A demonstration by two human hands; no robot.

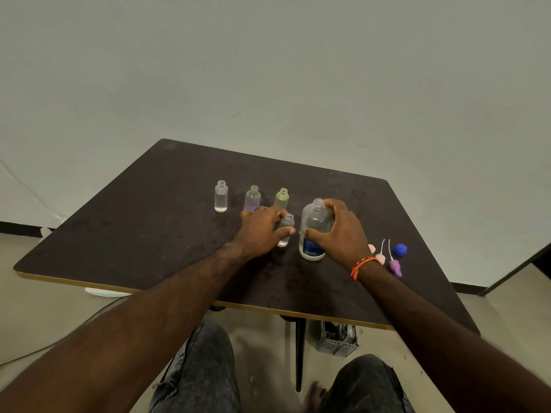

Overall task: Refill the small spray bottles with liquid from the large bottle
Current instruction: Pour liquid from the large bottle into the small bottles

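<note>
Table (149,234): dark brown top with a pale edge band, carrying every item listed below.

Large bottle (314,231): clear plastic with a blue label low on its body, uncapped, standing upright right of centre. We are wrapping our right hand (340,234) around it, thumb across the near side and fingers curled over the shoulder beside the open neck. This grip is closed on the bottle. An orange bracelet (359,266) is sitting on that wrist.

Small clear bottle (285,231): uncapped, upright, just beside the large bottle on its left. We are pinching it with our left hand (262,231), thumb on the near side and fingers round the far side. This grip is closed on the small bottle.

Row behind, all uncapped and upright: clear bottle (221,196) at far left, purple-tinted bottle (252,199) in the middle, yellow-green bottle (281,198) at right, the last two partly hidden by our left fingers.

Caps at the right of the table: blue cap (400,250), purple spray top (395,267) and two pink spray tops (379,257), lying on their sides with dip tubes showing.

Handling note, as our judgement: we are judging the pour about to begin. The small neck is narrow, so we are advising a firm hold on it, mouths brought close, and a slow tilt of the large bottle to avoid spilling.
</note>
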